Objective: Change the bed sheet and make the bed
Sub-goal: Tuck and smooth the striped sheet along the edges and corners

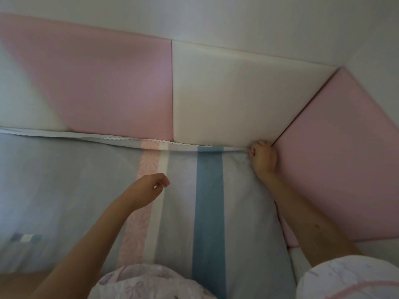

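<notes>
Right grip (pixel 263 157) is curled round the far edge of the bed sheet (pixel 209 190), in the corner where the cream and pink wall pads (pixel 237 93) meet. The striped sheet lies spread over the bed, and its far edge runs leftward from that grip along the wall. Left grip (pixel 151 187) hovers nearer the middle, loosely curled and holding nothing. The right fingertips and the gap behind the mattress are hidden; the near edge is cut off.
</notes>
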Tool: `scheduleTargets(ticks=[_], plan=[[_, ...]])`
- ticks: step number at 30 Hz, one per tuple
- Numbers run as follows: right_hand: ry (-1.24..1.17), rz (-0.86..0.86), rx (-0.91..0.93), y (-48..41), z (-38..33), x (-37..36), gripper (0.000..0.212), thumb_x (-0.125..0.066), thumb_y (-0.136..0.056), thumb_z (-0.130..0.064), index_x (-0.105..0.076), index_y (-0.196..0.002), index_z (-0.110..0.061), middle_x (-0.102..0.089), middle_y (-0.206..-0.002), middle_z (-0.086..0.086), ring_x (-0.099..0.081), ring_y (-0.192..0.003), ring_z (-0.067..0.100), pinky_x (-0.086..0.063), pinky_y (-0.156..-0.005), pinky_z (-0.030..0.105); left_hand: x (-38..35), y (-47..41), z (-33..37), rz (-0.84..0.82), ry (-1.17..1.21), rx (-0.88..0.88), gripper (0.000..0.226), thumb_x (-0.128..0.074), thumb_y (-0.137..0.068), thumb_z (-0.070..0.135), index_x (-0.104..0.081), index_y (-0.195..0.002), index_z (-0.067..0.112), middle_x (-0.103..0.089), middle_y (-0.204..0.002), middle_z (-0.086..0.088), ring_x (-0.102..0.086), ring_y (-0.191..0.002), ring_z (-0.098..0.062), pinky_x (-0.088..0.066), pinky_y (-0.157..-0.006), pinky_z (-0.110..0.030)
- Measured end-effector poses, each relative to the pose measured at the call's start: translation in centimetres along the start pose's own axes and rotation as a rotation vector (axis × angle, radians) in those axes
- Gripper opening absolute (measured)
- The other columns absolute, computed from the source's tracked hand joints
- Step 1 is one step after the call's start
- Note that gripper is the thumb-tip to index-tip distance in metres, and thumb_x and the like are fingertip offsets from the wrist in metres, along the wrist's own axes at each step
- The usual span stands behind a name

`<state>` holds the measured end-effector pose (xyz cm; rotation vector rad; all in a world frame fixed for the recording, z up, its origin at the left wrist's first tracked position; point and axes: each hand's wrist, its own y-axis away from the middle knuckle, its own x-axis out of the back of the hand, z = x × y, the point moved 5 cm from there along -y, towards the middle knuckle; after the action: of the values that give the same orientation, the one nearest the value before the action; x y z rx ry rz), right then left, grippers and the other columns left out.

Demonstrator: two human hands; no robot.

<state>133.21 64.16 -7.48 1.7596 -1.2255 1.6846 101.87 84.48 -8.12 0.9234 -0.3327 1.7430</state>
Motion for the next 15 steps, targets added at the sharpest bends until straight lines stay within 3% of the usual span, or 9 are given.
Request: scheduleTargets(ticks=[3,4,6,8,9,11,15], plan=[[-0.199,-0.001,-0.23,0.3,1.4,-0.2,0.019,-0.06,-0.082,-0.01,-0.052,-0.067,-0.017,-0.06,-0.073,0.011,-0.056,-0.068,0.029,-0.04,-0.057,0.034,-0.1,-0.1,-0.1,0.008,0.004,0.012,0.026,-0.045,-0.092,0.0,-0.061,-0.101,0.019,-0.064,-0.101,0.005,-0.059,-0.094,-0.012,-0.041,-0.076,-0.013],[-0.253,-0.025,-0.208,0.5,1.4,-0.5,0.02,-0.06,-0.084,-0.014,-0.05,-0.068,-0.017,-0.059,-0.07,0.01,-0.056,-0.067,0.028,-0.041,-0.058,0.034,-0.3,-0.1,0.0,0.005,0.009,0.014,0.027,-0.045,-0.092,0.0,-0.061,-0.1,0.019,-0.064,-0.101,0.004,-0.059,-0.094,-0.012,-0.042,-0.078,-0.015],[-0.259,-0.099,0.021,1.7,-0.3,-1.2,0.013,-0.057,-0.088,-0.023,-0.058,-0.079,-0.014,-0.065,-0.078,0.008,-0.061,-0.074,0.027,-0.044,-0.064,0.034,-1.0,-0.2,0.2,-0.013,0.015,0.013,0.026,-0.045,-0.092,0.0,-0.061,-0.1,0.019,-0.065,-0.101,0.003,-0.06,-0.095,-0.013,-0.045,-0.081,-0.019],[-0.139,-0.301,0.329,3.5,-3.1,-3.4,0.041,-0.04,-0.089,-0.037,-0.063,-0.113,-0.014,-0.065,-0.116,0.008,-0.06,-0.106,0.026,-0.043,-0.089,0.033,-1.8,-0.3,0.2,-0.034,0.013,0.01,0.025,-0.046,-0.092,0.0,-0.062,-0.103,0.015,-0.065,-0.102,0.002,-0.059,-0.095,-0.013,-0.044,-0.081,-0.017],[-0.067,-0.405,0.411,4.3,-4.0,-4.8,0.059,-0.029,-0.087,-0.043,-0.053,-0.132,-0.013,-0.053,-0.136,0.007,-0.049,-0.124,0.025,-0.034,-0.103,0.033,-2.3,-0.4,0.2,-0.046,0.009,0.014,0.025,-0.046,-0.093,0.0,-0.062,-0.105,0.014,-0.064,-0.102,0.003,-0.059,-0.094,-0.012,-0.043,-0.079,-0.012],[0.031,-0.474,0.373,4.6,-4.7,-6.1,0.071,-0.026,-0.084,-0.047,-0.03,-0.148,-0.017,-0.031,-0.153,0.002,-0.029,-0.139,0.021,-0.017,-0.114,0.032,-3.0,-0.6,0.2,-0.066,-0.002,0.021,0.025,-0.046,-0.093,0.0,-0.063,-0.107,0.012,-0.062,-0.101,0.004,-0.057,-0.092,-0.01,-0.039,-0.074,-0.005],[0.141,-0.499,0.314,3.4,-6.2,-6.8,0.067,-0.04,-0.087,-0.047,-0.029,-0.147,-0.021,-0.033,-0.149,0.005,-0.029,-0.136,0.023,-0.019,-0.11,0.036,-3.8,-1.1,0.2,-0.09,0.0,0.042,0.025,-0.045,-0.093,0.002,-0.063,-0.108,0.012,-0.062,-0.101,0.004,-0.058,-0.094,-0.011,-0.039,-0.074,-0.006]])
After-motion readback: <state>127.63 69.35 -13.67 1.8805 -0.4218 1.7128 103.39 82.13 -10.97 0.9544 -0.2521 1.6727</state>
